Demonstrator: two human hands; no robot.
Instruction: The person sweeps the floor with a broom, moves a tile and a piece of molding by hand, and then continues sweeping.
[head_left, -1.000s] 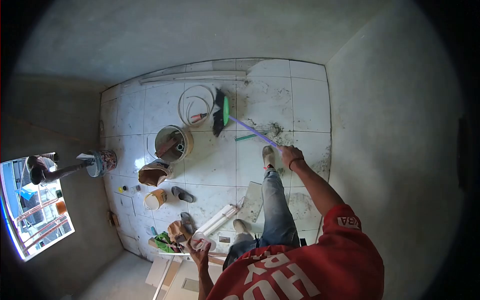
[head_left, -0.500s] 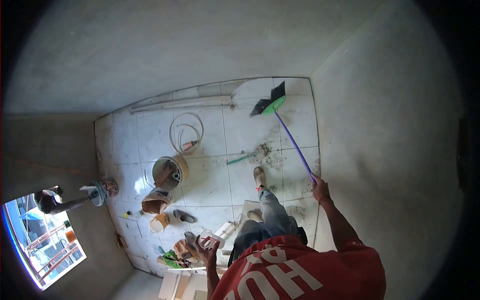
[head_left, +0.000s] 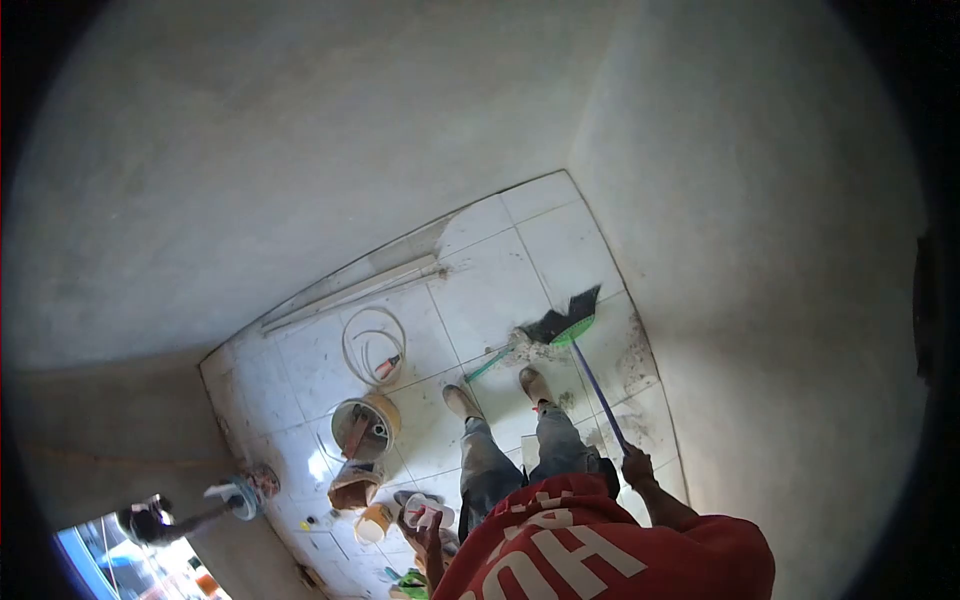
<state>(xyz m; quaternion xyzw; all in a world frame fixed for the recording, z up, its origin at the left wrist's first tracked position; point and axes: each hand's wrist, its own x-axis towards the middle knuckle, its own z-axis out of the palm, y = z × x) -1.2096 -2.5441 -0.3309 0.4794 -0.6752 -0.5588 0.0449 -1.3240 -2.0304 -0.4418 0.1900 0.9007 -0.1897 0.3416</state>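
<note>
My right hand [head_left: 637,465] is wrapped round the end of the purple handle of a broom [head_left: 573,331]. The broom's green head and black bristles rest on the tiled floor, against a patch of grey debris [head_left: 540,350]. A thin green stick [head_left: 488,364] lies just left of that debris, near my shoes. In my left hand [head_left: 430,535] is a white plastic container [head_left: 432,512] with something red at it, held low beside my body.
A large bucket [head_left: 382,425], a brown bag [head_left: 354,489] and a small yellowish bucket [head_left: 373,523] stand to the left. Beyond them lie a coiled hose [head_left: 350,345] and long strips [head_left: 350,292] by the wall. Another person's arm [head_left: 205,517] reaches through the window opening.
The broom has come closer to my feet, its bristles now at the debris. My left foot has stepped forward beside the right. The view has turned, with the window lower in the frame.
</note>
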